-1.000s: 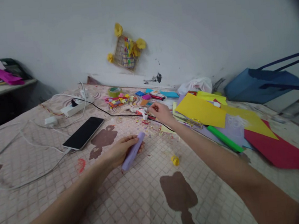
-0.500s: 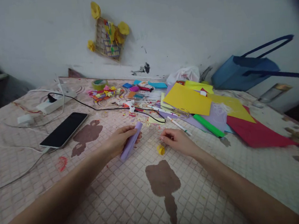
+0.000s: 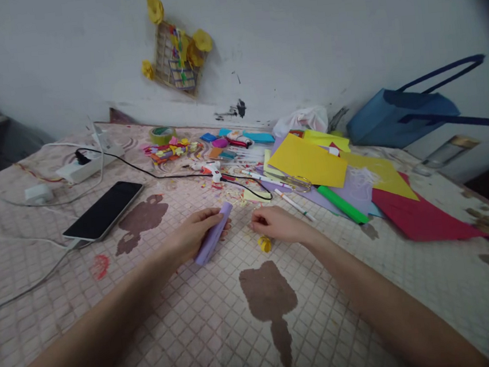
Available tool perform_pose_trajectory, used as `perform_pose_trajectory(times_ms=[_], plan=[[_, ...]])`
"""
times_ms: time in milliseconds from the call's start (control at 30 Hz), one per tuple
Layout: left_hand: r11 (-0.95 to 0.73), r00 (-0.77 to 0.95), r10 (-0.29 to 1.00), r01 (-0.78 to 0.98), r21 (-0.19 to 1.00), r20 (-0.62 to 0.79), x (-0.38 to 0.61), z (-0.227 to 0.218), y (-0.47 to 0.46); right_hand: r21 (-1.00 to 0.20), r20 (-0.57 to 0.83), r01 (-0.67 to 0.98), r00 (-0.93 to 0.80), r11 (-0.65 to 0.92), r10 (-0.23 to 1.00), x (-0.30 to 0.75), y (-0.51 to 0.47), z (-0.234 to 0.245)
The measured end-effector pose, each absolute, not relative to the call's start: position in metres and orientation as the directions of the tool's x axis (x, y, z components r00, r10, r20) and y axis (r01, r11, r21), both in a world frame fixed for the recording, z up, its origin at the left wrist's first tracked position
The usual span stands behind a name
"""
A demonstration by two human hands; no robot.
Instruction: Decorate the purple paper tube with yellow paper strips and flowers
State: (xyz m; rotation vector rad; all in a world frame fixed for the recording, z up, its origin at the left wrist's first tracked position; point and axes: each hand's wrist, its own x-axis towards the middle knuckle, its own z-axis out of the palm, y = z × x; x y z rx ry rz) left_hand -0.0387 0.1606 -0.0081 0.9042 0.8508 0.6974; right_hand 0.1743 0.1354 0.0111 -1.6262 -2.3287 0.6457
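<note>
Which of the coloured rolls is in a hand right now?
The purple roll, held in the left hand. The green roll lies beyond the right hand, near the red sheet, with no hand on it.

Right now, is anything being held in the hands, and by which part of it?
The left grip holds the purple roll around its far half. Whether the right grip, curled near the small yellow piece, holds anything cannot be told.
</note>
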Motion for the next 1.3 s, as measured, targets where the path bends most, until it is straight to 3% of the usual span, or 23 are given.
perform_pose_trajectory(times_ms=[267,533,667,800,933,1067,1167,1300], plan=[[0.449,0.482,0.813,-0.162,0.879,-0.327,-0.038,-0.008,0.159,-0.530,-0.081,0.787,-0.419,0.317,0.904,0.177,0.131,0.009],[0.391,0.498,0.818,-0.113,0.913,-0.289,-0.039,-0.006,0.155,-0.493,-0.046,0.778,-0.471,0.390,0.881,0.170,0.120,0.014],[0.372,0.493,0.823,-0.096,0.923,-0.281,-0.039,-0.006,0.152,-0.485,-0.085,0.805,-0.431,0.340,0.899,0.169,0.119,0.012],[0.363,0.505,0.821,-0.103,0.926,-0.265,-0.039,-0.005,0.150,-0.558,-0.116,0.781,-0.406,0.279,0.906,0.171,0.122,0.009],[0.351,0.507,0.827,-0.129,0.927,-0.242,-0.038,-0.004,0.150,-0.749,-0.015,0.611,-0.401,0.255,0.916,0.170,0.126,0.008],[0.340,0.498,0.838,-0.153,0.928,-0.225,-0.036,-0.007,0.149,-0.946,0.069,0.291,-0.246,0.141,0.967,0.160,0.129,0.008],[0.362,0.507,0.831,-0.178,0.915,-0.230,-0.035,-0.009,0.148,-0.990,0.085,0.100,-0.149,0.100,0.985,0.151,0.130,0.007],[0.407,0.539,0.809,-0.225,0.885,-0.235,-0.034,-0.006,0.146,-0.996,0.085,0.001,-0.108,0.085,0.990,0.146,0.130,0.005]])
